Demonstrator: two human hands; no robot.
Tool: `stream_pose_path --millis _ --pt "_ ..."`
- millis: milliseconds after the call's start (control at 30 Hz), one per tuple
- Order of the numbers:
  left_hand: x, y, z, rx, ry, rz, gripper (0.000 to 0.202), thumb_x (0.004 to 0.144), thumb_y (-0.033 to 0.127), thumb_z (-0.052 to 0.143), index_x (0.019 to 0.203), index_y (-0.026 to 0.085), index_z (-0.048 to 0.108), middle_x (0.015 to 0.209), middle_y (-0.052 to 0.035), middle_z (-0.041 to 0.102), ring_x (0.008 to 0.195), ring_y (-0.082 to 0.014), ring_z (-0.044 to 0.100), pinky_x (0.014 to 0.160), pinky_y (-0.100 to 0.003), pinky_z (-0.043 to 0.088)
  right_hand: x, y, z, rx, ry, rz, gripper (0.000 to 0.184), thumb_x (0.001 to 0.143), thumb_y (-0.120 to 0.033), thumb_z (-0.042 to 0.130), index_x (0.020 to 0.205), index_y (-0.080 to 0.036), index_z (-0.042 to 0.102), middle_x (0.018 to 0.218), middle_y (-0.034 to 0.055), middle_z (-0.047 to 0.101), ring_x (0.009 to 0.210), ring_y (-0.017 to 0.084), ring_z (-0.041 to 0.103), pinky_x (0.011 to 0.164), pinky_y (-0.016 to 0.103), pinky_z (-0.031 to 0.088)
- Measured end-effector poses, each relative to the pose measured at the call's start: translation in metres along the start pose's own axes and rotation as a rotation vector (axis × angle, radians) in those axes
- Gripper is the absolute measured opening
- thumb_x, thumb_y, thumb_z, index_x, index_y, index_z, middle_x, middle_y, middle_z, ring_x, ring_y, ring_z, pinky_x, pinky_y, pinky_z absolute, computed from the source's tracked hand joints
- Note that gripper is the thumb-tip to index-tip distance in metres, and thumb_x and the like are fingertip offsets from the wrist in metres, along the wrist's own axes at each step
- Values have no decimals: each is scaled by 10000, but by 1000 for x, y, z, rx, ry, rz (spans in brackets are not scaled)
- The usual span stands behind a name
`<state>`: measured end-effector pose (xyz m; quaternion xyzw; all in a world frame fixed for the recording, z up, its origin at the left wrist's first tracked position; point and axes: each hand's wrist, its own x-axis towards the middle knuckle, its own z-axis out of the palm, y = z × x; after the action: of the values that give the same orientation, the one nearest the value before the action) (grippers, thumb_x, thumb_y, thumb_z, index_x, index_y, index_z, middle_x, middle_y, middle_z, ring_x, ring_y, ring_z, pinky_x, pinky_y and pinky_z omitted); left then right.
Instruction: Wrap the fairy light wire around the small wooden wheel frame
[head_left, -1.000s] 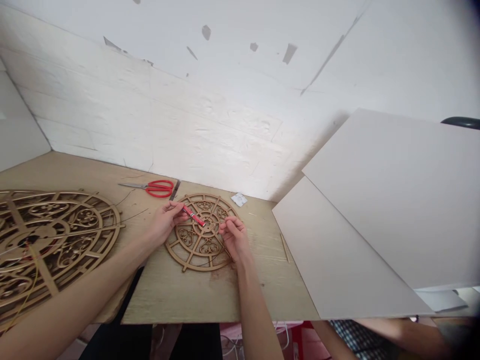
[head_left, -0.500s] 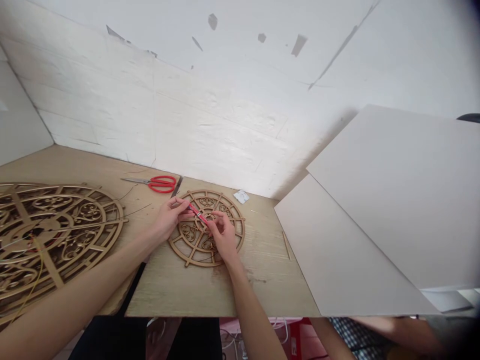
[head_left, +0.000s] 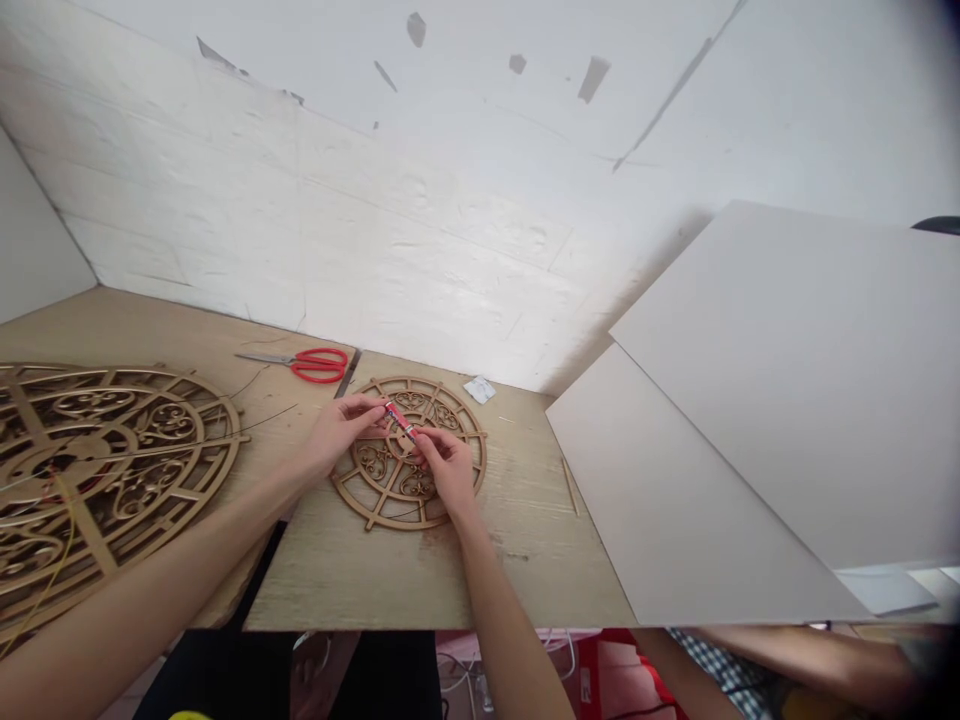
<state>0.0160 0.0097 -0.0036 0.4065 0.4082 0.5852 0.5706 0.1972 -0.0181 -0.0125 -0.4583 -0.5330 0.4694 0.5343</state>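
My left hand (head_left: 349, 425) and my right hand (head_left: 448, 465) are close together over a smaller gold openwork disc (head_left: 373, 518). Between them is a slim red printed cylinder (head_left: 398, 417) with pale bands and dark lettering; I cannot tell its exact kind. The left fingertips pinch its upper-left end, and the right thumb and fingers close on its lower-right end. It slants above the disc's centre. The disc lies flat, with scrollwork and spokes partly hidden by the hands.
Red-handled scissors (head_left: 319, 365) lie behind my left hand. A larger gold openwork disc (head_left: 187, 497) with thin wires is at left. A small white packet (head_left: 478, 389) lies behind the smaller disc. White boards (head_left: 675, 500) stand at right. Another person's arm (head_left: 817, 655) shows below them.
The red cylinder has turned slightly, so its printed lettering shows more clearly. Both hands keep hold of it in nearly the same place. The view has shifted a little.
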Motion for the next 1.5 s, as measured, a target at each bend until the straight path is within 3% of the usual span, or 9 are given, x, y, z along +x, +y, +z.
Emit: stream_pose_path --millis 233,600,1000,1133,1300,1500 --pt "5 -6 -5 60 3 11 333 585 388 876 804 154 786 876 -92 759 665 -178 693 689 -303 609 -1 -1 -1 62 -45 51 293 732 -380 765 982 -227 760 636 -2 684 530 145 571 525 272 469" --pt "4 4 0 -166 110 -135 111 663 124 821 747 97 754 733 -80 731 589 -117 669 619 -204 588 1 -1 -6 104 -10 49 230 728 -395 764 876 -219 778 649 9 697 547 143 584 540 272 484" --pt "3 2 -1 -38 93 -50 318 571 309 883 786 120 745 749 -68 731 636 -150 663 661 -269 570 0 -3 -5 77 -69 71 257 711 -426 770 839 -203 768 623 7 679 524 136 554 509 262 448" --pt "3 4 -2 -25 68 -50 340 574 361 873 785 130 740 741 -68 723 645 -155 655 658 -273 559 1 -2 -8 160 -69 103 292 698 -457 781 837 -203 747 636 5 666 528 134 545 505 263 443" --pt "-1 5 1 93 26 69 306 634 422 824 748 168 697 688 -57 693 595 -166 620 573 -267 529 0 -9 -10 403 -118 111 329 719 -529 768 822 -235 658 692 8 640 550 139 549 493 272 457" --pt "-13 0 8 362 -90 292 172 756 360 716 832 207 697 678 -22 668 534 -150 567 488 -238 455 -6 -16 -1 417 -259 127 340 775 -553 717 862 -247 598 855 32 708 650 164 656 510 274 495"
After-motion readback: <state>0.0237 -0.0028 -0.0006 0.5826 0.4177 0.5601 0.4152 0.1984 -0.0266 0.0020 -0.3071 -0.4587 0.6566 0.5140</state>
